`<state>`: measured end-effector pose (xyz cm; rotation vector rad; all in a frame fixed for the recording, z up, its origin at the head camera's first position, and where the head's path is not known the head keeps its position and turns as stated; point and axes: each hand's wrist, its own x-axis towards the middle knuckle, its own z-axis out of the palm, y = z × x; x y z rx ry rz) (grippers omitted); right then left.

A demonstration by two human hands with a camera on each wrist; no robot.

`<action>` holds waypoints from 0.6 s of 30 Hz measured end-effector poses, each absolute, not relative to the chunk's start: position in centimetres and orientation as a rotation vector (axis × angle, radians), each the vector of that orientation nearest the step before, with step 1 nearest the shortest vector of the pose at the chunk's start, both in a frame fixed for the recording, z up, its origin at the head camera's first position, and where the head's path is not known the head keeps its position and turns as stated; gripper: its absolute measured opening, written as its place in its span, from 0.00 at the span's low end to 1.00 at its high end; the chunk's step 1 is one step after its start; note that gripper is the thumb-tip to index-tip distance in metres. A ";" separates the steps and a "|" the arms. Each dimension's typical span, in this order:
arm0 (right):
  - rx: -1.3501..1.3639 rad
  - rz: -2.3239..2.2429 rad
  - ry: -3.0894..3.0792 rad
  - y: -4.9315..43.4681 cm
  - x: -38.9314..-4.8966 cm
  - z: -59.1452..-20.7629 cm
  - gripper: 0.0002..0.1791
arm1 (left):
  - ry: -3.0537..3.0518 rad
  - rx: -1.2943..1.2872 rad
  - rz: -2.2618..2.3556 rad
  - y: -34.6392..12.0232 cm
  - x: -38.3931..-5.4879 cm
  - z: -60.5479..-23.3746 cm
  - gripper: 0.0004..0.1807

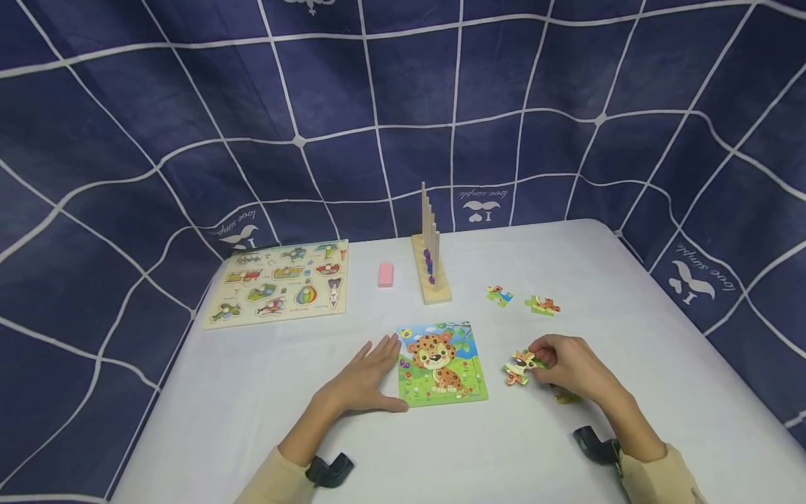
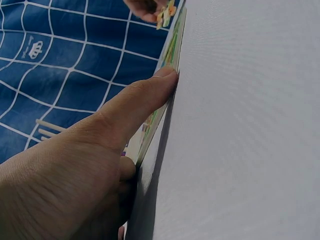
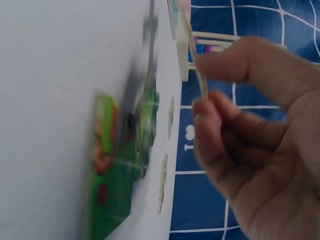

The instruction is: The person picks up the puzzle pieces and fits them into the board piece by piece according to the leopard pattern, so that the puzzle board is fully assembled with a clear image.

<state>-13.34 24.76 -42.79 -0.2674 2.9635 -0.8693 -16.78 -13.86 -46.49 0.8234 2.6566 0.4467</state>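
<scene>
So I'm standing here watching someone at a white surface, and the right hand has a proper pinch going: thumb and fingertips closed on one side of a jigsaw piece, held just right of a leopard picture board and not touching it. From here I can't tell if that's a single piece or a couple stuck together. Left hand's grip isn't clamped on anything, fingers spread loosely, just resting along the board's left edge with the thumb at the near left corner. IMO the piece is feather-light and stiff, thin wood or card by the look of its edge, and the printed face is probably a bit slick. I'd take it by the rim like this, thumb against fingers, and keep pressure off the skinny tabs since those seem the likeliest bits to chip. Lying flat it'd be fiddly to get a nail under. There's another piece partly hidden below the right hand, plus two loose ones farther off, a bluish piece and a green-and-orange piece to its right.
</scene>
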 end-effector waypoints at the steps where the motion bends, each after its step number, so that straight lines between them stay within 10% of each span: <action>1: -0.297 -0.878 2.950 24.8 -13.8 -42.8 0.15 | 2.658 0.823 0.444 -13.8 -16.8 -46.5 0.66; 18: -0.744 -1.058 2.580 19.3 -20.4 -42.9 0.15 | 2.657 0.841 0.435 -13.9 -16.8 -46.4 0.66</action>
